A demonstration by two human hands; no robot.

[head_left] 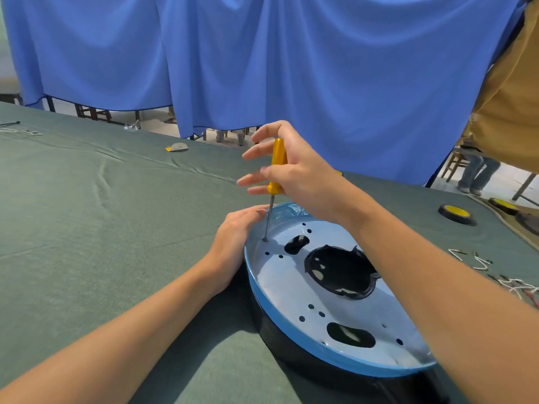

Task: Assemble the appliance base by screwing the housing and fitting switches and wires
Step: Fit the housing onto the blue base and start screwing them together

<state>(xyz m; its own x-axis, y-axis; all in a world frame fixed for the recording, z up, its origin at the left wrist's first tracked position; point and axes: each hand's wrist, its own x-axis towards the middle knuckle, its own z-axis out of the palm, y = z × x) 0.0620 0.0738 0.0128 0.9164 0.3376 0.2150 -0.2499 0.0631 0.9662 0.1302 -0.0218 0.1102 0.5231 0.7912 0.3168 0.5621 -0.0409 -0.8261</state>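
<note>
1. The housing (280,282), a round base with a blue rim, a shiny perforated plate on top and a black body beneath, lies on the green-covered worktop (116,214) at the lower centre-right of the frame.
2. The plate has a large black round opening in its middle, two oblong cut-outs, and small holes scattered near its edge.
3. The right hand (297,170) holds a yellow-handled screwdriver (277,161) nearly upright just above centre frame. The handle sits between thumb and spread fingers.
4. The screwdriver's metal shaft runs down to the plate, and its tip sits at a small hole close to the left rim.
5. The left hand (233,237) lies against the housing's left side, its fingers curled over the rim just beside the shaft.
6. Crinkled clear film (288,212) clings to the far rim under the right wrist.
7. At the right edge of the frame lie black-and-yellow wheels (456,214), with bent white pieces and loose wires (519,287) below them.
8. A small scrap of paper (178,147) lies on the worktop at upper centre-left.
9. A blue curtain (291,68) hangs across the top of the frame.
</note>
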